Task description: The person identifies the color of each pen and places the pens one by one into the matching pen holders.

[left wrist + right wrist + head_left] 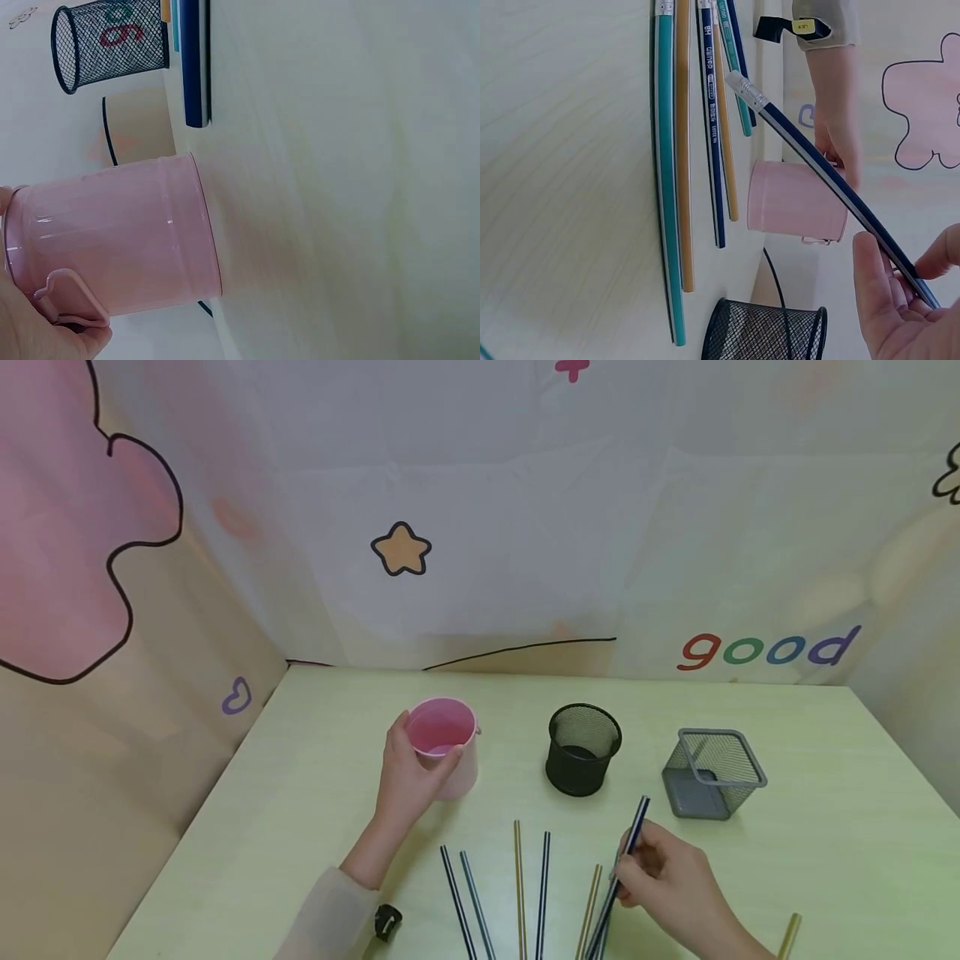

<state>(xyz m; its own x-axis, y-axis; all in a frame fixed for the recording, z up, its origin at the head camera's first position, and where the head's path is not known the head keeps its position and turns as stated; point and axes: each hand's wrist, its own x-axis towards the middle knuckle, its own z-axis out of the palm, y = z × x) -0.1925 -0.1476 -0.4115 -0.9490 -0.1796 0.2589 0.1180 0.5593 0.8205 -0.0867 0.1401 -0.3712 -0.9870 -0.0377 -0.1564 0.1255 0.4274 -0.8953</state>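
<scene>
My left hand (408,777) grips the rim of a pink metal bucket (459,775), thumb on the near side. In the left wrist view the bucket (120,232) shows its folded handle, with its base at the tabletop. My right hand (671,872) pinches a dark blue striped pencil (639,820) near one end. The right wrist view shows that pencil (814,159) slanting over the table, its eraser end away from the fingers. Beneath and beside it lie several pencils, among them a teal pencil (667,187), a yellow pencil (519,893) and a dark blue pencil (543,893).
A round black mesh pen holder (579,768) stands right of the bucket. Farther right is a square grey mesh holder (705,793). Another yellow pencil (790,935) lies near the right forearm. A printed cloth backdrop (487,527) rises behind the table (315,752).
</scene>
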